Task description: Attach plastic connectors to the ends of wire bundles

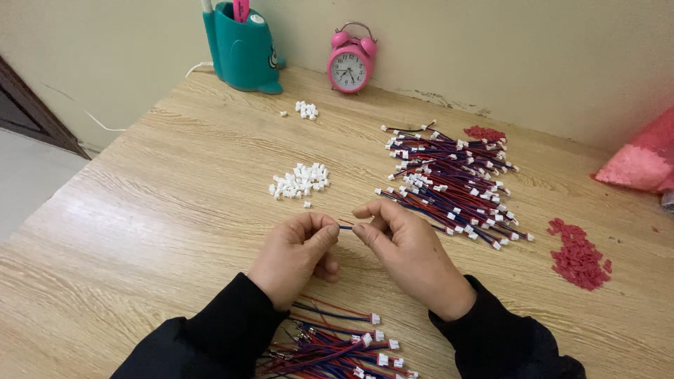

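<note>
both hands meet over the middle of the wooden table (140,210), wrists resting low, black sleeves at the bottom edge. left hand (298,256) curled, thumb and forefinger pinched shut on one end of a short red-and-blue wire pair (345,225). right hand (407,253) also curled, fingertips pinched on the other end of the same wire; what sits at either tip is hidden by the fingers. the wire spans the small gap between the two hands, just above the tabletop.

just beyond the hands, a small heap of white plastic connector housings (300,180); a smaller cluster of them (306,110) farther back. to the right, a big spread pile of red-and-blue wires with white connectors (449,179), touching the right hand's knuckle side. below the wrists, a second bundle of the same wires (344,345). far right, a patch of red plastic bits (579,256) and a pink bag (642,158). at the wall, a teal pen holder (242,49) and a pink alarm clock (351,63). nothing blocks the hands.
</note>
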